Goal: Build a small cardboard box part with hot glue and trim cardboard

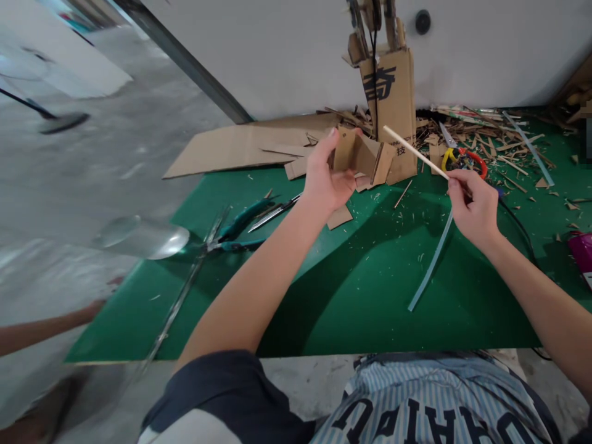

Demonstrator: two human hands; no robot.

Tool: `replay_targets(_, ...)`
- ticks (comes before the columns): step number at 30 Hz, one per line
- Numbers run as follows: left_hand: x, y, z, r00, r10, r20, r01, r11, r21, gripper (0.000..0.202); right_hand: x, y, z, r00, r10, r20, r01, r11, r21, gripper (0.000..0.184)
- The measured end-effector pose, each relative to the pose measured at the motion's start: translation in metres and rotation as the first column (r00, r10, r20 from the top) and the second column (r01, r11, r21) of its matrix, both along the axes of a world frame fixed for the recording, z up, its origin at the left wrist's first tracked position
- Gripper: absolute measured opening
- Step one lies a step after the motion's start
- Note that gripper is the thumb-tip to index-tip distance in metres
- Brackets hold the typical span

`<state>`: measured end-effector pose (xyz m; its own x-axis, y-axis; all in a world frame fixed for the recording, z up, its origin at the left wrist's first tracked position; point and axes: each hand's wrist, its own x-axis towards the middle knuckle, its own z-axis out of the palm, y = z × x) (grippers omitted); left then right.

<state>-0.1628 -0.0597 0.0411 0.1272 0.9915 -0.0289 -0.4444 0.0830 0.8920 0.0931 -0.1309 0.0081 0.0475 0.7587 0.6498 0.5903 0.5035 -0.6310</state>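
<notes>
Head view: a person's bare forearms reach over a green tabletop (370,308) strewn with craft scraps.
Left hand: the left hand (327,179) grips a folded cardboard piece (367,155), thumb on its near side; the piece is raised above the tabletop, near its far edge.
Right hand: the right hand (474,206) pinches one end of a thin wooden stick (411,148); the stick slants up and leftward, its far tip in front of the standing cardboard.
Standing cardboard: a tall cardboard model (392,102) with dark printed characters and upright parts on top, against a pale wall (296,61).
Left side: teal-handled pliers (245,222), a clear cylindrical container (143,237) at the tabletop's edge, and a flat cardboard sheet (231,147) farther back.
Right side: scissors (481,163) with red and yellow handles among cardboard scraps (502,145); a translucent strip (430,271) runs out from below the right hand; a purple object (581,254) is cut off by the frame.
Lower left: another person's blurred forearm (50,325), beyond the tabletop.
</notes>
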Motion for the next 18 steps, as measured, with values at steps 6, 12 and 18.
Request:
replay_targets(6, -0.020, 0.002, 0.001, 0.943, -0.151, -0.295, 0.191, 0.975, 0.111, 0.046, 0.009, 0.005, -0.001, 0.996, -0.006, 0.089, 0.003, 0.999, 0.041, 0.024)
replay_targets(12, -0.028, 0.000, -0.005, 0.893, -0.256, -0.370, 0.292, 0.956, 0.043, 0.038, 0.010, 0.003, 0.005, 0.978, -0.030, 0.206, 0.016, 0.997, 0.069, 0.022)
replay_targets(18, -0.013, -0.002, -0.006, 0.899, -0.260, -0.353, 0.300, 0.952, 0.064, 0.057, 0.008, 0.002, 0.005, 0.985, 0.027, 0.168, -0.033, 0.999, 0.035, 0.020)
